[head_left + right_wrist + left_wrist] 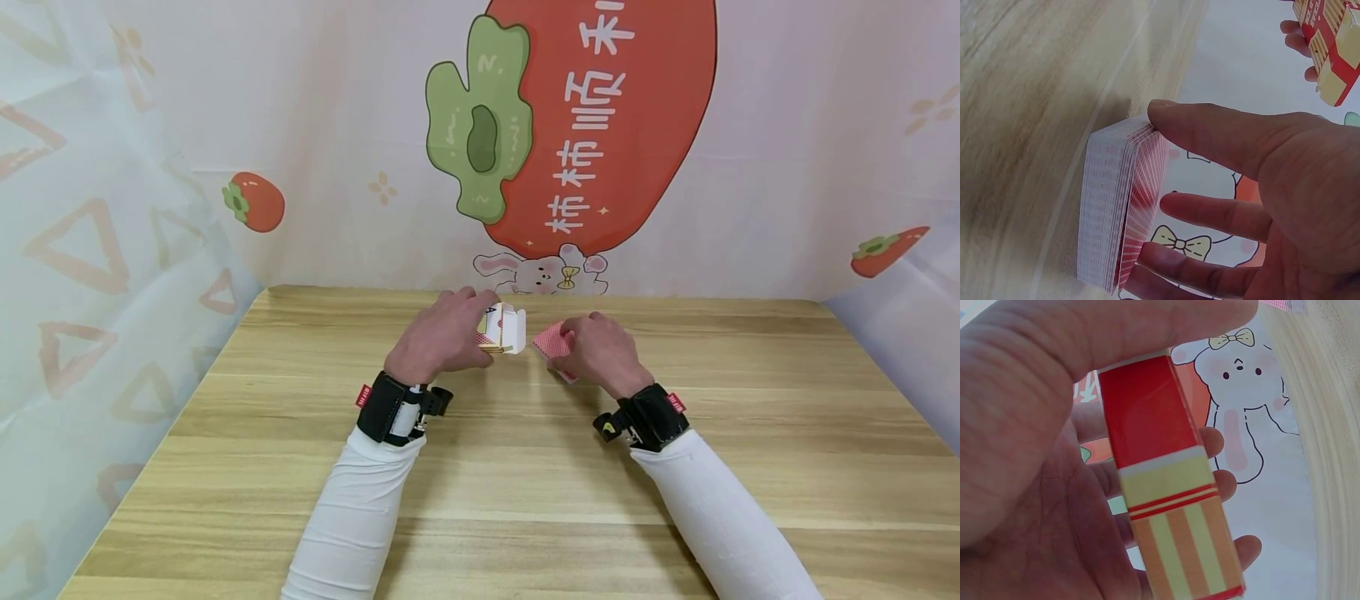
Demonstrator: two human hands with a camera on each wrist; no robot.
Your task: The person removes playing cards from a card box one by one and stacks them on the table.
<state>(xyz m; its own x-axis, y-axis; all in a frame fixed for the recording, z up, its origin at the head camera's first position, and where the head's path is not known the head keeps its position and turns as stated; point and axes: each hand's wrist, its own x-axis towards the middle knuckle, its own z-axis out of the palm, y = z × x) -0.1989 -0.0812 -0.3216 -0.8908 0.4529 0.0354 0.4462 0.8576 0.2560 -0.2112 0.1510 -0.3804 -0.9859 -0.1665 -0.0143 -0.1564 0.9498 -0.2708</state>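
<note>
My left hand [444,333] grips a playing card box [512,331] above the back part of the table, its white flap folded out toward the right. In the left wrist view the box's narrow side [1163,469] shows red, yellow and orange stripes, with the thumb across one end and fingertips behind it. To the right, my right hand [602,354] holds a deck of playing cards [553,342] with red patterned backs. In the right wrist view the thumb presses one end of the tilted deck [1107,203], and the fingers lie by its back. A gap separates deck and box.
Both hands are over the far half of a wooden table [510,500]. Behind its back edge hangs a pale cloth [337,108] printed with a large persimmon and a rabbit. Each wrist wears a black strap [386,408] with a small camera.
</note>
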